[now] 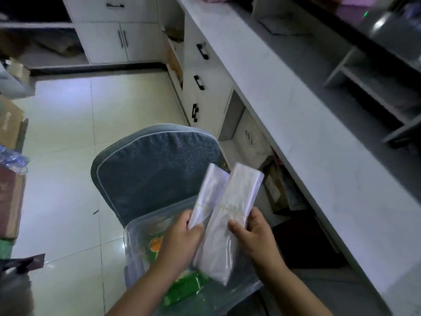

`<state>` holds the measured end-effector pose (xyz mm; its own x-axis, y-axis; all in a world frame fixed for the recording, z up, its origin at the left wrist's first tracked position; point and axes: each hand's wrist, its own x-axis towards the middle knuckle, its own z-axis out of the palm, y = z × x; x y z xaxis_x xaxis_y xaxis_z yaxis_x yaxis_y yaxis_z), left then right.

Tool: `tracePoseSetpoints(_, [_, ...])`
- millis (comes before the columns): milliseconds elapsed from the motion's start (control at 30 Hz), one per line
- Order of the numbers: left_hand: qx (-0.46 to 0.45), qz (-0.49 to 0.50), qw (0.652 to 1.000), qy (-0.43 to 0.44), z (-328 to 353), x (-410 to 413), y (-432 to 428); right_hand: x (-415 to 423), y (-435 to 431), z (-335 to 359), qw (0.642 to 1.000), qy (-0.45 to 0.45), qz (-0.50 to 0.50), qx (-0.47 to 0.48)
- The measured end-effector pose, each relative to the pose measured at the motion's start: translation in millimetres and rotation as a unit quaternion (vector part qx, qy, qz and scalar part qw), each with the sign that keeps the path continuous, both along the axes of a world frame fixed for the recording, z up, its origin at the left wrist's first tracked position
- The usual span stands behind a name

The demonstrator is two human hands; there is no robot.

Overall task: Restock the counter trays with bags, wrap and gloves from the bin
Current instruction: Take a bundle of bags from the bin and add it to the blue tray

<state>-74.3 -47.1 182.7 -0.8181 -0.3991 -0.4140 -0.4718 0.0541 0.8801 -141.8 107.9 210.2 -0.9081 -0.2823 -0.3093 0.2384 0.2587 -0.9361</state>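
Observation:
Two flat bundles of clear plastic bags, each tied with a rubber band, are held up above a clear plastic bin (134, 242). My left hand (182, 236) grips the lower end of the smaller bundle (210, 192). My right hand (255, 233) holds the longer bundle (230, 215) around its middle, thumb on top. The bundles touch side by side. The bin sits on a chair with a blue cushioned back (155, 165) and holds green and orange packets (182, 286).
A long white counter (307, 133) runs along the right, with grey shelving (376, 87) behind it and open cubbies with boxes beneath. White drawers and cabinets (200, 83) stand ahead. Cardboard boxes (9, 179) line the left edge. Pale tiled floor (63, 156) lies between.

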Motion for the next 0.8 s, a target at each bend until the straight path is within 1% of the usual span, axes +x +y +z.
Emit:
tracePoseSetpoints(100, [0.125,-0.008,0.991,0.047,26,-6,29,8,19,26,0.999,0.015,-0.042,-0.028])
tracePoseSetpoints(200, [0.205,-0.031,0.976,0.068,50,-11,58,14,44,49,0.995,0.035,-0.084,-0.045])
tracePoseSetpoints(267, [0.243,-0.071,0.964,0.08,63,-12,79,19,63,61,0.992,0.054,-0.105,-0.044])
tracePoseSetpoints(333, [0.243,-0.116,0.959,0.092,77,-12,104,26,85,74,0.988,0.073,-0.127,-0.039])
tracePoseSetpoints(400, [0.218,-0.153,0.958,0.104,89,-12,131,34,110,86,0.983,0.098,-0.153,-0.021])
tracePoseSetpoints(467, [0.181,-0.185,0.96,0.111,98,-9,161,46,138,94,0.971,0.139,-0.189,0.036])
tracePoseSetpoints(533, [0.162,-0.212,0.956,0.123,105,-4,192,60,168,99,0.948,0.175,-0.241,0.112])
tracePoseSetpoints(567, [0.154,-0.228,0.952,0.131,109,0,209,67,186,101,0.94,0.176,-0.266,0.119])
tracePoseSetpoints(600, [0.143,-0.248,0.948,0.139,113,4,227,75,204,103,0.939,0.164,-0.286,0.099])
tracePoseSetpoints(700, [0.133,-0.317,0.924,0.165,124,19,288,100,272,112,0.939,0.099,-0.33,-0.012])
tracePoseSetpoints(767, [0.128,-0.37,0.904,0.171,133,33,334,119,323,119,0.921,0.065,-0.377,-0.072])
tracePoseSetpoints(800, [0.119,-0.398,0.893,0.172,138,41,357,129,350,121,0.902,0.053,-0.412,-0.115])
